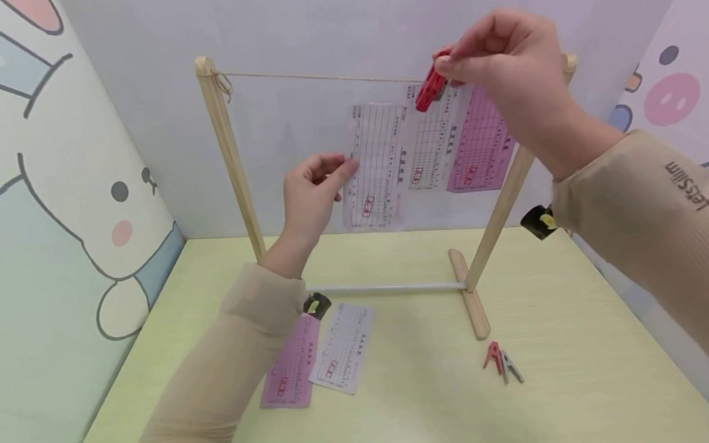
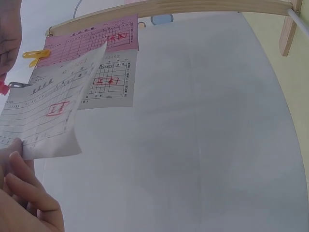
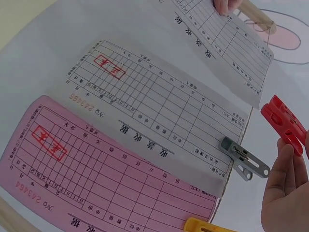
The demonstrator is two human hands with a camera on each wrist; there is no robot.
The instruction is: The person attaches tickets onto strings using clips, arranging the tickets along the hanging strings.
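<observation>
My right hand [image 1: 447, 65] pinches a red clothespin [image 1: 430, 89] [image 3: 285, 122] up at the string [image 1: 316, 78] of a wooden rack [image 1: 228, 148]. My left hand [image 1: 339, 173] pinches the edge of a white slip [image 1: 376, 163] [image 2: 43, 116] [image 3: 223, 43] and holds it upright just below the string. To its right, a second white slip [image 1: 435, 145] [image 3: 149, 121] hangs under a grey clothespin [image 3: 244, 157]. A pink slip [image 1: 482, 143] [image 3: 96, 179] hangs under a yellow clothespin [image 2: 34, 54].
On the green table [image 1: 566, 400] lie a pink slip [image 1: 287, 364] and a white slip [image 1: 344, 349] by my left forearm. A red and a grey clothespin [image 1: 501, 361] lie near the rack's right foot [image 1: 470, 303]. Cartoon-printed walls close in left and right.
</observation>
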